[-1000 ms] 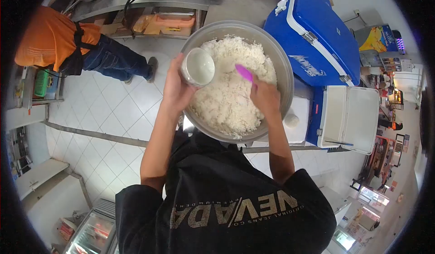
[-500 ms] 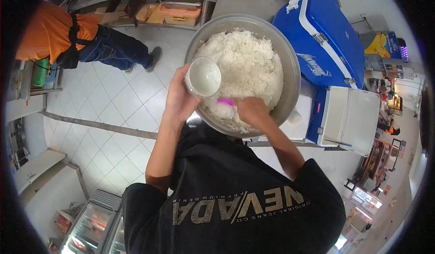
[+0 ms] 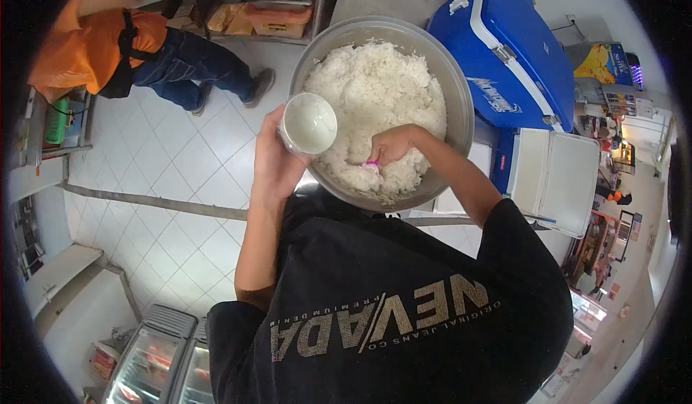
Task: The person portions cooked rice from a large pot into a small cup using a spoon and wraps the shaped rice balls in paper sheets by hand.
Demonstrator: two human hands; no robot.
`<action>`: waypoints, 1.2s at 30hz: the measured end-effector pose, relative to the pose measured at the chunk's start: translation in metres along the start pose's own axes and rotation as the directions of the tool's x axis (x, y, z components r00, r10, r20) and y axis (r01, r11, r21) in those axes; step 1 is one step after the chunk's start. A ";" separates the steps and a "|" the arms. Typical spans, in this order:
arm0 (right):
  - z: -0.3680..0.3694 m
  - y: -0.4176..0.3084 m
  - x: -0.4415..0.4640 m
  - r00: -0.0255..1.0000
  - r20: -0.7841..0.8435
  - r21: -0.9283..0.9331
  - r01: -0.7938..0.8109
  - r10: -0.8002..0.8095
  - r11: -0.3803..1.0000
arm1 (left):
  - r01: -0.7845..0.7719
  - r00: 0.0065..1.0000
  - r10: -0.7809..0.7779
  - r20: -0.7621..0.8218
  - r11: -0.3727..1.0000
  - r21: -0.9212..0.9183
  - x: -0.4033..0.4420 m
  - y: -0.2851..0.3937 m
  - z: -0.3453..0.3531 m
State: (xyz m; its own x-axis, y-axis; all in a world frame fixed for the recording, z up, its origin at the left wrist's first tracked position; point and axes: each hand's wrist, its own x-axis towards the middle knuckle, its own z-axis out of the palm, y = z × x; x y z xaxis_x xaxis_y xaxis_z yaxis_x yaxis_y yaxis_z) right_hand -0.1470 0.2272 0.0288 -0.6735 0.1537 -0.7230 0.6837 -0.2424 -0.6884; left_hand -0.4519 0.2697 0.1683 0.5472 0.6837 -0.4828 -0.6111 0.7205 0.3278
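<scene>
A large round metal pot (image 3: 463, 108) is filled with white cooked rice (image 3: 382, 80). My left hand (image 3: 274, 162) is closed round the side of a whitish cup (image 3: 310, 124), held by the pot's left rim. The cup's mouth faces up, and its inside looks white with little or nothing in it. Over the near part of the rice, my right hand (image 3: 395, 144) grips a pink-handled scoop (image 3: 372, 167). Rice covers the scoop's head, and my fingers hide most of its handle.
Right of the pot stands a large blue cooler (image 3: 522, 58), with an open white-lined box (image 3: 555, 180) below it. A co-worker in an orange shirt (image 3: 94, 54) stands at the left on the tiled floor. Shelves (image 3: 277, 22) line the back.
My right hand has moved slightly up and left, with the scoop lower in the rice. The cup has shifted slightly left with my left hand. The co-worker's arm is raised.
</scene>
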 end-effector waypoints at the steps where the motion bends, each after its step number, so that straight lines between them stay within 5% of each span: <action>1: -0.004 -0.020 -0.019 0.998 0.010 0.044 -0.058 0.057 0.997 | 0.006 1.000 -0.005 -0.010 1.000 0.009 -0.001 0.000 0.000; 4: 0.000 -0.016 -0.059 0.983 -0.113 0.255 -0.114 0.147 0.960 | 0.016 0.999 -0.014 -0.048 0.999 0.040 -0.004 -0.005 0.004; 8: 0.024 -0.046 -0.133 0.836 -0.521 0.493 0.131 0.171 0.860 | 0.006 0.987 0.013 -0.159 0.993 0.118 -0.001 -0.033 0.014; 11: 0.058 -0.065 -0.111 0.368 -0.886 0.397 0.291 0.281 0.871 | 0.019 0.988 0.006 -0.151 0.986 0.163 0.031 -0.083 0.009; 13: 0.078 -0.086 -0.071 0.000 -1.000 0.016 0.110 0.016 0.994 | 0.076 0.987 -0.055 -0.149 0.988 0.135 0.061 -0.113 0.018; 15: 0.098 -0.104 -0.029 -0.184 -0.981 0.000 -0.335 -0.065 0.942 | 0.133 0.982 -0.112 -0.150 0.981 0.141 0.085 -0.120 0.020; 18: 0.100 -0.160 -0.038 0.047 -0.943 0.250 -0.556 0.330 0.793 | 0.200 0.973 -0.171 -0.154 0.959 0.202 0.103 -0.113 0.028; 21: 0.106 -0.144 -0.040 0.092 -0.979 0.093 -0.593 0.183 0.800 | 0.270 0.958 -0.226 -0.176 0.917 0.295 0.105 -0.108 0.020; 24: 0.099 -0.125 -0.060 -0.005 -0.996 0.073 -0.567 0.085 0.821 | 0.266 0.963 -0.244 -0.114 0.930 0.254 0.115 -0.112 0.008; 27: 0.103 -0.127 -0.092 -0.274 -0.957 0.166 -0.252 0.094 0.953 | 0.228 0.973 -0.219 -0.068 0.954 0.194 0.104 -0.097 0.032; 30: 0.105 -0.094 -0.094 -0.100 -0.954 0.250 0.251 0.282 0.935 | 0.171 0.985 -0.171 -0.011 0.976 0.138 0.106 -0.097 0.027; 31: 0.108 -0.098 -0.086 -0.116 -0.932 0.290 0.334 0.345 0.897 | 0.173 0.983 -0.180 0.030 0.972 0.158 0.110 -0.100 0.019; 33: 0.115 -0.110 -0.067 -0.146 -0.965 0.193 0.161 0.217 0.968 | 0.178 0.973 -0.203 0.113 0.964 0.197 0.120 -0.107 0.004; 36: 0.115 -0.112 -0.067 -0.069 -0.988 0.140 -0.042 0.137 0.989 | 0.193 0.979 -0.204 0.017 0.949 0.248 0.103 -0.110 0.022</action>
State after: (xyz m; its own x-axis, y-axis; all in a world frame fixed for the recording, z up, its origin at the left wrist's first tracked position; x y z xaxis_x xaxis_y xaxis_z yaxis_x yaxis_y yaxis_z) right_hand -0.2107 0.1336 0.1611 0.4177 0.9029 -0.1015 0.6654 -0.3800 -0.6425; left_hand -0.3159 0.2636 0.1004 0.6700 0.5245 -0.5253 -0.3327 0.8448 0.4192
